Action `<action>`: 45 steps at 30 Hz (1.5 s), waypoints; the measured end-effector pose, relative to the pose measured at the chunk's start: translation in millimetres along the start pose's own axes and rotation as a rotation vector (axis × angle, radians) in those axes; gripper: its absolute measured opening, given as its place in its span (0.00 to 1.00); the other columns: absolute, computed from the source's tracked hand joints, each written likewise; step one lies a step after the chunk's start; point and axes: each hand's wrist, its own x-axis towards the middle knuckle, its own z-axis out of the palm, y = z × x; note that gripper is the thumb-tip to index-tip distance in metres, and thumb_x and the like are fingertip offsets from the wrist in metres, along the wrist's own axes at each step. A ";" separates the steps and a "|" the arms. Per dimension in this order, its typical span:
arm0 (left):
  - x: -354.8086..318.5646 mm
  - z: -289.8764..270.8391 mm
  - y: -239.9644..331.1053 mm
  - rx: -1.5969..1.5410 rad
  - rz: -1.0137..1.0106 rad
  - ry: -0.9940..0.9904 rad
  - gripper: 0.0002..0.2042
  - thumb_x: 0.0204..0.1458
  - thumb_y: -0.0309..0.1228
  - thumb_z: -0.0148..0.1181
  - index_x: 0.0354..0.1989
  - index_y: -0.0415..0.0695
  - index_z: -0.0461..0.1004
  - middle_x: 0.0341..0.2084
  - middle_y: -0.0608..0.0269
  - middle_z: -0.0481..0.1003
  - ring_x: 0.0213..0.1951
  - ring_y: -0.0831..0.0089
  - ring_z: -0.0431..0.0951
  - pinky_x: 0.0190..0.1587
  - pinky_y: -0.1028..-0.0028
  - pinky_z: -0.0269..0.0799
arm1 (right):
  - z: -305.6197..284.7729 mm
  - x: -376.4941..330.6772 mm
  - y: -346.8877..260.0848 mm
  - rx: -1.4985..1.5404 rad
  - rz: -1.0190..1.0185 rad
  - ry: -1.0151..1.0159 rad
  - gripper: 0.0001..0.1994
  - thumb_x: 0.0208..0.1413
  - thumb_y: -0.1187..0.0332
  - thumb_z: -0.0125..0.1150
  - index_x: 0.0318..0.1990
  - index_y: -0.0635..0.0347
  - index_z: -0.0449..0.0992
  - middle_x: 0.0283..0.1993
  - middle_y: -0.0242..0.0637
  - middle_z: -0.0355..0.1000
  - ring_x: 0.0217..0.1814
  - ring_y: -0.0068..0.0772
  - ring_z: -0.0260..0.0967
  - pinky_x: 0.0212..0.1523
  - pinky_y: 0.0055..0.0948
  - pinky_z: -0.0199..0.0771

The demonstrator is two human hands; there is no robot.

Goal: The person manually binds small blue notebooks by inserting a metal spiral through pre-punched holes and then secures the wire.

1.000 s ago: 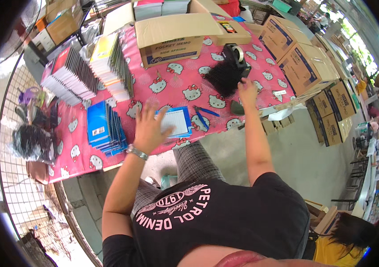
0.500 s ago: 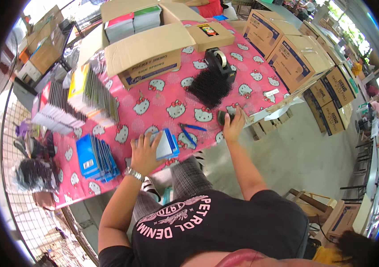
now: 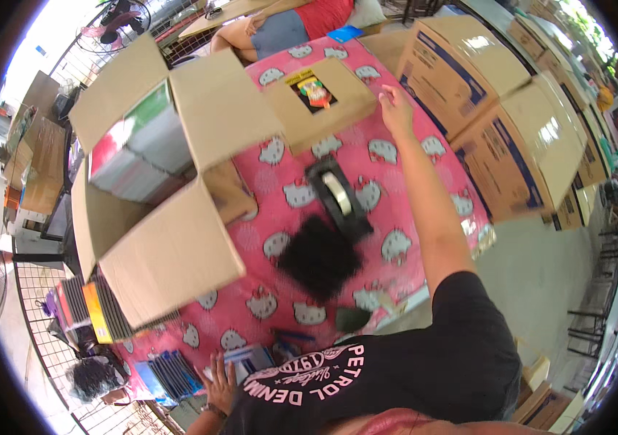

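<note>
My right arm stretches far across the table, and my right hand is beside the right edge of a flat brown cardboard box with a colourful label. Its fingers are extended; whether they touch the box is unclear. My left hand stays low at the near edge, fingers spread, against a blue-and-white notebook. To its left lies a fanned row of blue notebooks. A black tape dispenser and a pile of black bristly coils lie between my arms. Near my shirt is a dark green object.
An open carton with red- and green-covered books stands at left. Stacked notebooks stand near it. Large sealed cartons line the right side. Blue-handled pliers lie at the near edge. Another person sits beyond the table.
My right hand has left the dark green object and reached far forward to the flat box. The view has shifted toward the table's far side. My left hand remains by the blue-and-white notebook.
</note>
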 end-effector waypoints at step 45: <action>15.3 -53.8 4.0 -0.818 -0.330 -0.228 0.49 0.46 0.58 0.59 0.73 0.47 0.46 0.73 0.51 0.38 0.73 0.44 0.32 0.64 0.31 0.28 | -145.7 -314.0 -150.7 0.035 -0.103 -0.798 0.10 0.48 0.74 0.62 0.39 0.59 0.74 0.36 0.42 0.73 0.38 0.47 0.71 0.39 0.41 0.71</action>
